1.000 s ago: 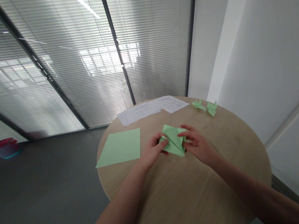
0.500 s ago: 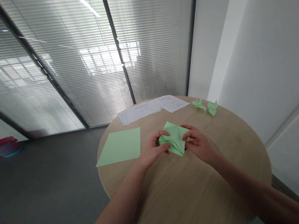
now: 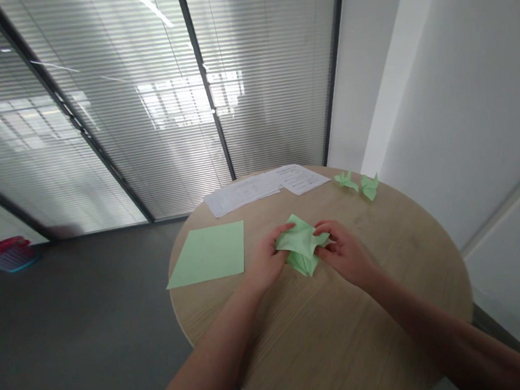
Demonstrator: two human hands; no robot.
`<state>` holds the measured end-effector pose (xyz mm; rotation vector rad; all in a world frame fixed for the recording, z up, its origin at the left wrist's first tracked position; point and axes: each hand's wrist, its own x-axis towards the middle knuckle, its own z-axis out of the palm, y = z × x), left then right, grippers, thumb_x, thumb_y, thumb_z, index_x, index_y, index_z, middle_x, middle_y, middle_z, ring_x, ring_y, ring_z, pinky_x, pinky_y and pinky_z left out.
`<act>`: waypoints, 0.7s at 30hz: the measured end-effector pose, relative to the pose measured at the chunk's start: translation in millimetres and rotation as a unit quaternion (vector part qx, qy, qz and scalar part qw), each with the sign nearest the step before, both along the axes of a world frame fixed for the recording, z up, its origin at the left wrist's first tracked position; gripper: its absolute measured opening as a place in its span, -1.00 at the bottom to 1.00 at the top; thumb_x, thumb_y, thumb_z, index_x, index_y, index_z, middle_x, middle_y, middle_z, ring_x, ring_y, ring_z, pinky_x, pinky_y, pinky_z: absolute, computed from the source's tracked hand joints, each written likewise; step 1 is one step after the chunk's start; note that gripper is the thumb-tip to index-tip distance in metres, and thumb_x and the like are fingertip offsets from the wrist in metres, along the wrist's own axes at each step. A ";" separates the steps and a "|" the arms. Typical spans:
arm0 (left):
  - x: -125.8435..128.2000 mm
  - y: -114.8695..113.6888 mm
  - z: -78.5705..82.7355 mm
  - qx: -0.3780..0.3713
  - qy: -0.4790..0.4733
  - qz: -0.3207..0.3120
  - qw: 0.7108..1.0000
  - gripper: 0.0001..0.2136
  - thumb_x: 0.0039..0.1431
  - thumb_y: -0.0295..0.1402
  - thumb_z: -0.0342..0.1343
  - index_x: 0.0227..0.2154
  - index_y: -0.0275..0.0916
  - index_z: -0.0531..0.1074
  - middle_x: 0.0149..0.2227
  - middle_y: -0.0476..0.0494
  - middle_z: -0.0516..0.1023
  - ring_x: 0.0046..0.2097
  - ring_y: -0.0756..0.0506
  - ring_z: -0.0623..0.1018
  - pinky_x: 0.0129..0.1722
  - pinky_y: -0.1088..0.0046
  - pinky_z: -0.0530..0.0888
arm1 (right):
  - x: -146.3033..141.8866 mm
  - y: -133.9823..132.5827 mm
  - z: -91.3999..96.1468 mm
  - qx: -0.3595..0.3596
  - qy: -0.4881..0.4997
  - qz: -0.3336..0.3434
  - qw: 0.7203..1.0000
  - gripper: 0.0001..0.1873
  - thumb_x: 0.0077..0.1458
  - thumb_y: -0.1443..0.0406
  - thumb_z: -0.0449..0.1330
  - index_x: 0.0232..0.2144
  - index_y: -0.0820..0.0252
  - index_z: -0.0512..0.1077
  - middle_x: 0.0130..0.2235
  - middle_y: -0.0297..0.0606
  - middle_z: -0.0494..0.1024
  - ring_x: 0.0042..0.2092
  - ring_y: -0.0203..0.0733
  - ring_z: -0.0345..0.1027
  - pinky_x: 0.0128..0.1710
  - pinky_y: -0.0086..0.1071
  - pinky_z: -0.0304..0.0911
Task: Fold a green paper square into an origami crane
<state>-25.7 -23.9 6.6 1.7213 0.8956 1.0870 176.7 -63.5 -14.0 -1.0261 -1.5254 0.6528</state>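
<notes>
A partly folded piece of green paper [image 3: 302, 246] sits over the middle of the round wooden table [image 3: 329, 335], bulging upward between my hands. My left hand [image 3: 266, 262] pinches its left side with thumb and fingers closed on it. On the paper's right side my right hand [image 3: 346, 253] grips it too, fingers curled around the edge. Both forearms reach in from the near edge of the table.
A flat green square sheet [image 3: 208, 254] lies to the left. White printed papers [image 3: 259, 189] lie at the far edge. Two small folded green paper figures [image 3: 358, 184] rest at the far right. A white wall stands right; a red basket [image 3: 3, 255] sits on the floor.
The green paper has gone from a flat pointed shape to a puffed, opened form. Both hands moved slightly closer together and pressed in on its sides.
</notes>
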 end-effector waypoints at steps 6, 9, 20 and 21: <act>-0.9 1.9 -1.1 0.032 0.041 0.045 0.998 -0.66 0.10 -0.44 0.09 -0.07 -0.24 0.61 -0.11 -0.16 0.67 -0.10 -0.19 0.59 -0.03 0.27 0.49 | -5.1 2.0 -4.4 -0.040 0.006 -0.011 0.999 -0.62 0.05 0.24 0.29 -0.05 0.02 0.39 -0.04 -0.16 0.47 -0.12 -0.09 0.47 -0.29 -0.28 0.51; -0.1 1.2 -0.2 0.021 0.053 0.053 0.997 -0.64 0.12 -0.43 0.08 -0.04 -0.25 0.60 -0.12 -0.16 0.68 -0.15 -0.19 0.60 -0.11 0.29 0.50 | -4.9 5.6 -8.0 -0.078 0.046 -0.013 0.996 -0.60 0.07 0.21 0.27 -0.01 0.03 0.36 -0.06 -0.16 0.50 -0.17 -0.10 0.50 -0.38 -0.29 0.49; 4.1 0.2 -0.4 0.010 0.060 0.057 0.997 -0.68 0.20 -0.36 0.05 -0.06 -0.21 0.61 -0.17 -0.12 0.68 -0.19 -0.16 0.59 -0.17 0.33 0.50 | -7.0 9.5 -4.0 -0.127 0.083 -0.018 0.988 -0.75 0.03 0.26 0.24 -0.19 0.03 0.34 -0.33 -0.35 0.52 -0.48 -0.23 0.40 -0.57 -0.38 0.36; 4.0 -0.9 0.2 0.024 0.067 0.056 0.996 -0.68 0.18 -0.41 0.05 -0.07 -0.20 0.61 -0.15 -0.11 0.68 -0.17 -0.16 0.59 -0.14 0.32 0.50 | -6.6 9.6 -4.5 -0.132 0.079 -0.019 0.988 -0.74 0.03 0.27 0.23 -0.18 0.02 0.35 -0.32 -0.34 0.53 -0.47 -0.22 0.41 -0.57 -0.38 0.36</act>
